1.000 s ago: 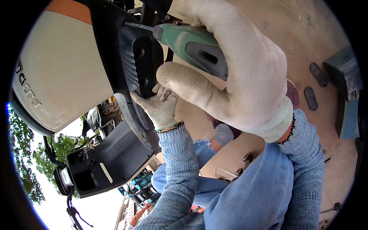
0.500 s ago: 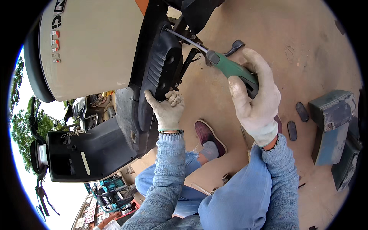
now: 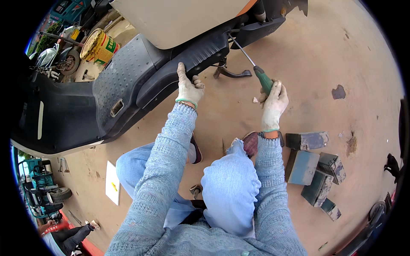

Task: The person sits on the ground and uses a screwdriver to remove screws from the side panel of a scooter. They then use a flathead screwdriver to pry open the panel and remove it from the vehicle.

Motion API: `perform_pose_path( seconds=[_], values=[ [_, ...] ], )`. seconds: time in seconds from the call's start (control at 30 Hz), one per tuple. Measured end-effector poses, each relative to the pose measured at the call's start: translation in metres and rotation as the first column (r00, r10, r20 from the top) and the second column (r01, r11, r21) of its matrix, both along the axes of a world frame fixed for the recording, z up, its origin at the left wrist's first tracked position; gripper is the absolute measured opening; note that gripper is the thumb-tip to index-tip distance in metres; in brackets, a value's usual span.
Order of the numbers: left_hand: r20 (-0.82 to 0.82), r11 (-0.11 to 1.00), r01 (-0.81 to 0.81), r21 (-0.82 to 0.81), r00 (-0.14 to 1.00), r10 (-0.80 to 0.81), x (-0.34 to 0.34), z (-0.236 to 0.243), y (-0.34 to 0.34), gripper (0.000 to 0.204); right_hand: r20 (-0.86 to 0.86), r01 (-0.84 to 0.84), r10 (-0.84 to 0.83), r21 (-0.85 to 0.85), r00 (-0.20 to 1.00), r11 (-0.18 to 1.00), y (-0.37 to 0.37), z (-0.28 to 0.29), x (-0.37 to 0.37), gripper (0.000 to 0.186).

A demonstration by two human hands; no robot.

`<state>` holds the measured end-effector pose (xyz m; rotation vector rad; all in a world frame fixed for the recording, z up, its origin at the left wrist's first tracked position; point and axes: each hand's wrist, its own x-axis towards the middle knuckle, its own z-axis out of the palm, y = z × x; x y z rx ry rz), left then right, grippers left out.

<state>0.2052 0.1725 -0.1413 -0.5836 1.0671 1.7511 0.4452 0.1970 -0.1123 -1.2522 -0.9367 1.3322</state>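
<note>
My right hand (image 3: pixel 274 104), in a white work glove, is closed round the green handle of a screwdriver (image 3: pixel 264 80). Its thin metal shaft slants up and to the left, and the tip meets the rear end of the scooter's black side panel (image 3: pixel 205 53). Whether the tip sits in a screw is too small to tell. My left hand (image 3: pixel 190 89), gloved too, rests against the lower edge of that panel, one finger stretched along it and the others loosely bent, holding nothing. The scooter (image 3: pixel 171 21) with its pale body lies across the upper left.
The scooter's stand (image 3: pixel 232 74) juts out below the panel. Several worn box-shaped blocks (image 3: pixel 302 167) lie by my right forearm. A white board (image 3: pixel 112 183) is on the ground at left. Farther off are a yellow bucket (image 3: pixel 102 46), a teal vehicle (image 3: pixel 40 179) and another person (image 3: pixel 70 239).
My view has swung, so the scooter shows more fully and farther up. My right fingers, spread around the handle before, are now closed on it. The screwdriver tip stays at the panel's end.
</note>
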Motion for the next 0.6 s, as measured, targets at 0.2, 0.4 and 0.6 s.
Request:
perform_pose_path(
  seconds=[0.2, 0.4, 0.6],
  values=[
    [-0.026, 1.0, -0.009, 0.026, 1.0, 0.01, 0.001, 0.005, -0.002, 0.056, -0.049, -0.005, 0.011, 0.133, 0.999, 0.991, -0.01, -0.005, -0.007, 0.04],
    [-0.018, 0.999, 0.041, 0.021, 0.999, -0.041, -0.001, 0.005, -0.006, 0.058, -0.164, 0.045, -0.04, 0.028, 0.986, 0.999, -0.013, -0.015, -0.014, 0.035],
    [-0.116, 0.991, 0.131, 0.019, 0.985, -0.128, -0.008, 0.004, -0.011, 0.056, -0.17, 0.021, -0.033, -0.071, 0.985, 0.997, -0.016, -0.005, -0.015, 0.043]
  ],
)
